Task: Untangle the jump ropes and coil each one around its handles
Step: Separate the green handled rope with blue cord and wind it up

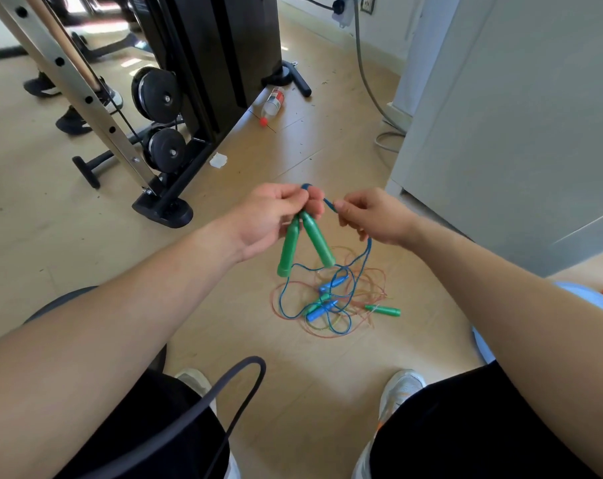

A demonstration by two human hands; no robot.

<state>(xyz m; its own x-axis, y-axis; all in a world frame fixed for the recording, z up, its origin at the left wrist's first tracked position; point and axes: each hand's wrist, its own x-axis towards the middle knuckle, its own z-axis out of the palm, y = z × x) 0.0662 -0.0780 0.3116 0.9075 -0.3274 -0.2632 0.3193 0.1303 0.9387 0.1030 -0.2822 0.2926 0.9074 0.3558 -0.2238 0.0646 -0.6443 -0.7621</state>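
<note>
My left hand grips the tops of two green handles, which hang down spread apart. A blue rope runs from that hand to my right hand, which pinches it between thumb and fingers. Below my right hand the rope drops to the floor. There it joins a tangle of blue, red and yellowish ropes. In the tangle lie two blue handles and another green handle.
A black weight machine with pulleys and a metal upright stands at the left. A plastic bottle lies on the wooden floor behind. A grey cabinet stands at the right, with a cable beside it. My shoes are below.
</note>
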